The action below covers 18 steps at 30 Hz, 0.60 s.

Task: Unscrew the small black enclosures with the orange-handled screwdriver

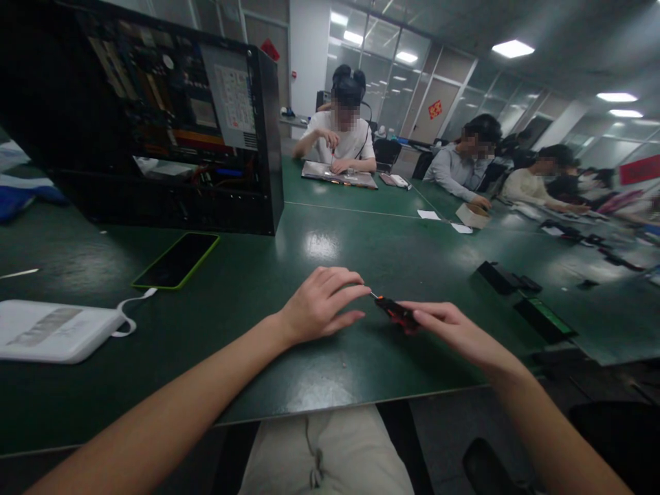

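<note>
My right hand [454,330] grips a small black and red tool [397,315] just above the green tabletop. An orange collar and a thin metal shaft point from the tool toward my left hand; its exact kind is unclear. My left hand [327,306] is palm down, with fingers loosely stretched and thumb apart. One fingertip meets, or nearly meets, the end of the metal shaft. Part of the tool is hidden by my right fingers.
An opened black computer case [265,137] stands at the back left. Before it lie a phone [178,261] and a white power bank [62,331] with a cable. Black parts [498,278] and a green circuit board [545,317] lie right. A person [343,137] sits opposite.
</note>
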Each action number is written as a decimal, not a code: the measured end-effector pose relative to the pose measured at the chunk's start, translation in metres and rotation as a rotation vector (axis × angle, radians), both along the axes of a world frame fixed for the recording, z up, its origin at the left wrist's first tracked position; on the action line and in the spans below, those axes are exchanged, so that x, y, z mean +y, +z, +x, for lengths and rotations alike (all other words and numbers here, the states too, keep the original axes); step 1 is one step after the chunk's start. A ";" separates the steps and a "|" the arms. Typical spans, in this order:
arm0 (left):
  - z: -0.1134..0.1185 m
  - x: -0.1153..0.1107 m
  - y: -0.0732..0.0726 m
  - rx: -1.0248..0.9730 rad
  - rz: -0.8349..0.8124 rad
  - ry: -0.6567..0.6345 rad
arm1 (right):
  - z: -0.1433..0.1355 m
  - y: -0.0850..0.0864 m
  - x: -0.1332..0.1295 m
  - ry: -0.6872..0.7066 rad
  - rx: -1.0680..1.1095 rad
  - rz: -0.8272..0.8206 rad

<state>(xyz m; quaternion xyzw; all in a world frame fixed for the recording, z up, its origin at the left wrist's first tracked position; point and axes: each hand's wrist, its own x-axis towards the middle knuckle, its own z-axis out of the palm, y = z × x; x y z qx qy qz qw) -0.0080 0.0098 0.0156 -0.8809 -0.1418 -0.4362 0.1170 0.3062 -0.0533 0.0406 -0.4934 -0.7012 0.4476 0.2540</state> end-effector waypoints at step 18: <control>0.008 0.000 -0.014 0.075 -0.174 -0.010 | 0.284 -0.058 -0.026 -0.885 -1.136 0.635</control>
